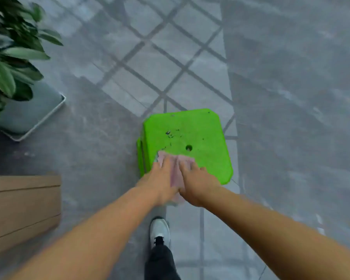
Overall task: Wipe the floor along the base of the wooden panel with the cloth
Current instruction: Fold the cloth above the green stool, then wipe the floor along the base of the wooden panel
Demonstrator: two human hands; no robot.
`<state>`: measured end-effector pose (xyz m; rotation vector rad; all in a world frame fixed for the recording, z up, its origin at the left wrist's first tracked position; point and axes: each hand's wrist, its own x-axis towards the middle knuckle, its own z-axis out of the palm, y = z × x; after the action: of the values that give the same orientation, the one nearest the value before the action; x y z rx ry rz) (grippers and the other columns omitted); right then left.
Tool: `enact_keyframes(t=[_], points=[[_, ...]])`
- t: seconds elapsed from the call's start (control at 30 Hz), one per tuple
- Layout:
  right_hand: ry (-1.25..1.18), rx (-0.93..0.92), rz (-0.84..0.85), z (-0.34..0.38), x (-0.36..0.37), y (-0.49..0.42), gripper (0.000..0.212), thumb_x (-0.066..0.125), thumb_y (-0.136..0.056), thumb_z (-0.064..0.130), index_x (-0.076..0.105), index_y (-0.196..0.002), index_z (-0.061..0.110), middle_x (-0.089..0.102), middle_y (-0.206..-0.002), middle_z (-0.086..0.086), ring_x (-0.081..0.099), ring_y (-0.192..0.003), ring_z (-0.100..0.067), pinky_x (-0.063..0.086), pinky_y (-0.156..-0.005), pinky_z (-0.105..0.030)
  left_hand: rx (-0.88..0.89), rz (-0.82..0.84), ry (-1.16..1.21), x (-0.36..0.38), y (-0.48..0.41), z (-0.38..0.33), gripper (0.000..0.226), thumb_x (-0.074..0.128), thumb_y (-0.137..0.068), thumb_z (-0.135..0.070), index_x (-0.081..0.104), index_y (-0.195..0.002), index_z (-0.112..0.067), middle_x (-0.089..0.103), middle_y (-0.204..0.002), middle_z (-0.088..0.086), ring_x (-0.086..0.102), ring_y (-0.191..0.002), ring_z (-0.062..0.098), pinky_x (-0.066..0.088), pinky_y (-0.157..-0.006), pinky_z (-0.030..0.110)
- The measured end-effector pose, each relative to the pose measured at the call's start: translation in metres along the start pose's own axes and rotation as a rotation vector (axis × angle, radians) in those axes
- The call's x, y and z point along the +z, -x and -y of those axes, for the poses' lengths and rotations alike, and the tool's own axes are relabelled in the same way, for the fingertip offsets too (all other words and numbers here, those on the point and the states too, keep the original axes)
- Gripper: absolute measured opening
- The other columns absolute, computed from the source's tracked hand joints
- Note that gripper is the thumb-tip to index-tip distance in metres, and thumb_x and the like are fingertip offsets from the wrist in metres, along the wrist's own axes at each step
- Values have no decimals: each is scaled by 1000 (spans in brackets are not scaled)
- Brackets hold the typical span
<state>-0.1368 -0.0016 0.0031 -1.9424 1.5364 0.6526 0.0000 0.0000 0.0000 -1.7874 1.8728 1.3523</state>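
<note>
Both hands, left hand (162,178) and right hand (196,180), grip a crumpled pale pink cloth (175,168) over the near edge of a square bright-green plastic stool (190,134). The light-brown wooden panel (22,209) stands at eight o'clock, open grey tiled floor (101,158) between.

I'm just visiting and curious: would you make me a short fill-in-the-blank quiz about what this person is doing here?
1. Both hands hold a pink ____ between them.
2. The left hand and right hand are above a bright ____ stool.
3. The wooden panel lies to the person's ____ side.
4. The white shoe stands on the grey ____.

Missing words: cloth; green; left; floor
</note>
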Motion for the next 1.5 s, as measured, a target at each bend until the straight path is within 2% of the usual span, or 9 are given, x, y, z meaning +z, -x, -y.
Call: enact_keyframes(t=[0.1, 0.33, 0.53, 0.67, 0.9, 1.07, 1.2, 1.37, 1.5], points=[[-78, -11, -162, -7, 15, -60, 81, 56, -88, 41, 14, -153, 20, 31, -142, -24, 39, -124, -44, 43, -97, -51, -81, -282, 114, 13, -58, 32, 98, 71, -77, -45, 11, -151, -22, 19, -150, 17, 39, -130, 47, 39, -106, 51], [-303, -143, -668, 3, 74, -89, 40, 54, -78, 29, 62, -117, 24, 53, -94, -4, 48, -93, -29, 39, -73, -41, 79, -749, 714, 67, -85, 90, 69, 80, -61, -50, 47, -120, -34, 46, -105, -2, 49, -85, 4, 38, -76, 7], [-418, -228, -831, 87, 100, -95, 25, 58, -75, 12, 66, -99, 13, 53, -90, -4, 52, -86, -24, 33, -68, -29, -18, -199, 1640, 98, -51, 146, 22, 71, -75, -41, 67, -66, -21, 70, -73, -5, 67, -75, 11, 53, -77, 31], [-589, -298, -654, 166, 120, -106, 9, 63, -74, 13, 63, -83, 15, 60, -73, 4, 52, -68, -9, 40, -64, -22, -1, 14, 1895, 101, -5, 240, 22, 74, -71, -21, 78, -90, -12, 78, -96, 12, 74, -89, 22, 61, -77, 33], [-1245, 55, 541, 276, 219, -169, 18, 67, -87, 13, 70, -105, 15, 71, -91, -5, 68, -78, -18, 59, -63, -34, -345, -333, 1902, 142, 60, 421, 69, 75, -57, -6, 63, -125, -5, 72, -119, 15, 71, -105, 25, 63, -74, 36], [-1305, -81, 791, 317, 308, -222, 45, 45, -92, -11, 71, -69, 17, 74, -82, -7, 72, -71, -20, 62, -59, -34, -375, -601, 1884, 214, 64, 508, 27, 63, -71, 10, 71, -89, -8, 77, -83, 6, 73, -75, 17, 60, -57, 25], [-1117, -210, 732, 334, 351, -288, 58, 35, -89, -19, 63, -51, 16, 68, -71, -8, 66, -65, -19, 61, -63, -30, -372, -997, 1516, 266, 16, 547, 49, 52, -71, 25, 62, -55, -20, 69, -75, -6, 63, -73, 11, 55, -61, 26], [-760, -392, 427, 350, 378, -383, 49, 23, -76, -22, 58, -59, 8, 53, -69, -14, 49, -61, -23, 44, -60, -25, -363, -1228, 552, 299, -69, 581, 23, 51, -58, -8, 33, -59, -22, 38, -64, -2, 34, -61, 20, 25, -53, 33], [-411, -711, 49, 374, 389, -442, 41, 35, -73, -19, 69, -67, 3, 59, -64, -9, 54, -56, -8, 39, -54, -16, -453, -1259, 269, 317, -114, 609, 19, 49, -56, 3, 48, -68, -11, 52, -69, 8, 51, -70, 35, 44, -57, 48]])
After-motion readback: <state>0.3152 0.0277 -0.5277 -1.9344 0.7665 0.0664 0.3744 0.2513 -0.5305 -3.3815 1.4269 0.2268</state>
